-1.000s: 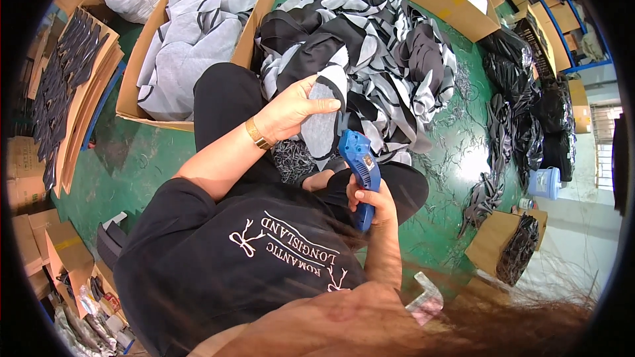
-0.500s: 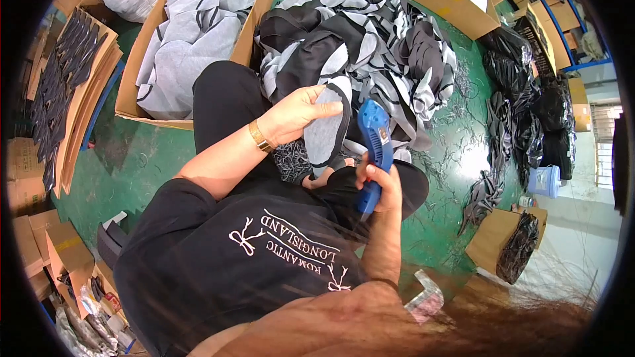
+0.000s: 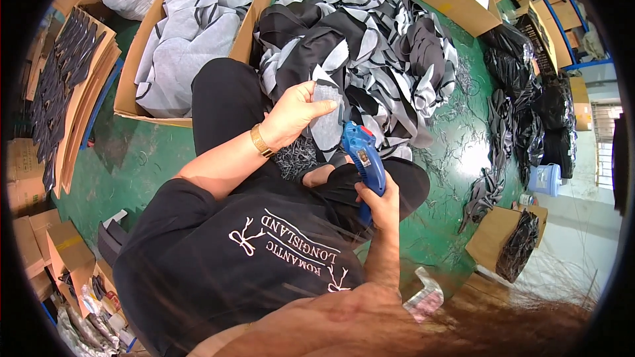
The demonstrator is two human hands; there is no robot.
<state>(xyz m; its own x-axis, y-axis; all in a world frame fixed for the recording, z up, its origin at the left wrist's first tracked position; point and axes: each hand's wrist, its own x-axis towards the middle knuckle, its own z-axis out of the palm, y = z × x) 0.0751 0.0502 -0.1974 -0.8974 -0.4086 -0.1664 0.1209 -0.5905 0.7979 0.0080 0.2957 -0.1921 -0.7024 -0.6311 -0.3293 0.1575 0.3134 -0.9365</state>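
Observation:
My left hand (image 3: 291, 118) pinches the upper part of a grey fabric piece (image 3: 325, 133) between thumb and fingers, over my crossed legs. A pointed black-and-white tip of cloth sticks up above the grip. In my right hand (image 3: 381, 202) is a blue handheld electric cutter (image 3: 365, 155) with a red button, its fingers wrapped round the handle. The cutter's head tilts up and to the left, right by the fabric's right edge; whether the blade touches the cloth I cannot tell. Thin dark-and-grey trimmings (image 3: 296, 160) lie heaped between my legs.
Just ahead, a big pile of grey and black fabric pieces (image 3: 370, 39) covers the green floor (image 3: 456, 158). A cardboard box (image 3: 254, 30) full of grey cloth stands at the left, another box (image 3: 443, 1) at the far right. Black plastic bags (image 3: 509, 66) and a blue bucket (image 3: 544, 180) are farther right.
The cutter has come down and left, its head swinging from upright toward the fabric's edge. The fabric piece has turned in my left hand and shows a narrower face.

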